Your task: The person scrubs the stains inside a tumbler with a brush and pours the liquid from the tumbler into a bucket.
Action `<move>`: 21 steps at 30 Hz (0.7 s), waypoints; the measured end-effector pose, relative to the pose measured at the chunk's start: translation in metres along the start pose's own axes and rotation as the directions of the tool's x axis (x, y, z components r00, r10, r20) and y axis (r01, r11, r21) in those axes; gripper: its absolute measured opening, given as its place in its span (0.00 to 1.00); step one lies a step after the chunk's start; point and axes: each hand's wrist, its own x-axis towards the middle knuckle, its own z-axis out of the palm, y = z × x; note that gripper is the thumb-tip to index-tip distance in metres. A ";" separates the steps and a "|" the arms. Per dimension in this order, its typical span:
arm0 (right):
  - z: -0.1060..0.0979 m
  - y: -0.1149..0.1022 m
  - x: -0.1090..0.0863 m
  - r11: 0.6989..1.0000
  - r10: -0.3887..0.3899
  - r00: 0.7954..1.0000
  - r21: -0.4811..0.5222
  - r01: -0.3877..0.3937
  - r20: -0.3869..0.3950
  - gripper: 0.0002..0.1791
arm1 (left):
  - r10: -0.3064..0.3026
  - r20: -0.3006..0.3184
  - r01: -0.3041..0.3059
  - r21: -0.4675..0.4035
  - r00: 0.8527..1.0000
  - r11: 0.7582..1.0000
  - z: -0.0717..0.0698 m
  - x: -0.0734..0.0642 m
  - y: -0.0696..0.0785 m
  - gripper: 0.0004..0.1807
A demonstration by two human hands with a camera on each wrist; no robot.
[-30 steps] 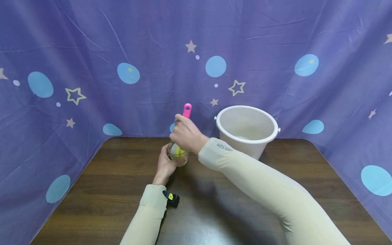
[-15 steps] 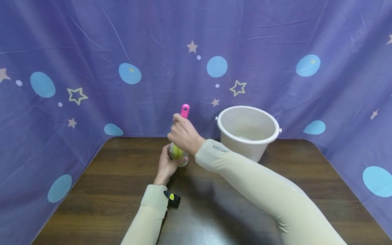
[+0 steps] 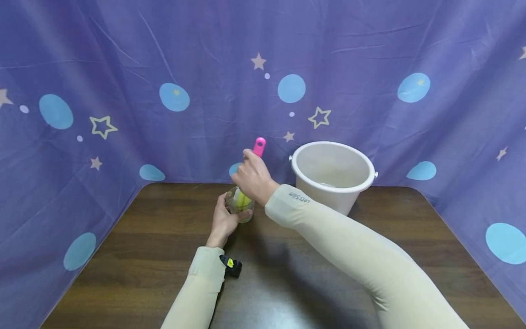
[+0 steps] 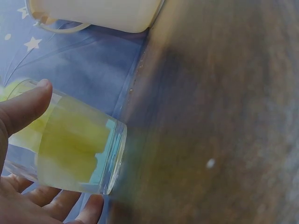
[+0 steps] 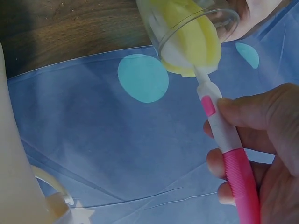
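My left hand (image 3: 223, 220) grips a clear drinking glass (image 4: 77, 140), thumb on one side and fingers on the other. In the left wrist view the yellow sponge shows through the glass wall. My right hand (image 3: 252, 177) holds a sponge bottle brush by its pink and white handle (image 5: 239, 179), fingers wrapped round it. The brush's yellow and white sponge head (image 5: 201, 39) sits inside the glass, part of it showing at the mouth. In the head view the handle's pink end (image 3: 259, 146) sticks up above my right hand, leaning right.
A white bucket (image 3: 322, 197) stands at the back of the wooden table (image 3: 156, 237), to the right of the hands. A purple curtain (image 3: 222, 91) with stars and blue dots hangs behind and on both sides.
The brush handle shifted a little left, then swung back to the right and leans more now. My right hand moved with it. My left hand and the glass stay nearly in place.
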 end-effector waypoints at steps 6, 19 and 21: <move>-0.004 0.001 -0.002 1.000 -0.026 1.000 -0.013 0.026 -0.003 0.08 | 0.002 0.004 -0.002 -0.002 1.000 1.000 0.001 0.001 0.001 0.48; -0.012 -0.005 -0.004 0.984 -0.159 0.984 -0.092 0.152 -0.082 0.08 | 0.041 -0.004 -0.041 -0.025 0.999 0.999 0.000 0.000 -0.001 0.46; -0.014 -0.007 -0.004 0.976 -0.184 0.975 -0.140 0.166 -0.124 0.08 | 0.061 -0.006 -0.061 -0.033 0.998 0.998 0.000 0.000 -0.001 0.45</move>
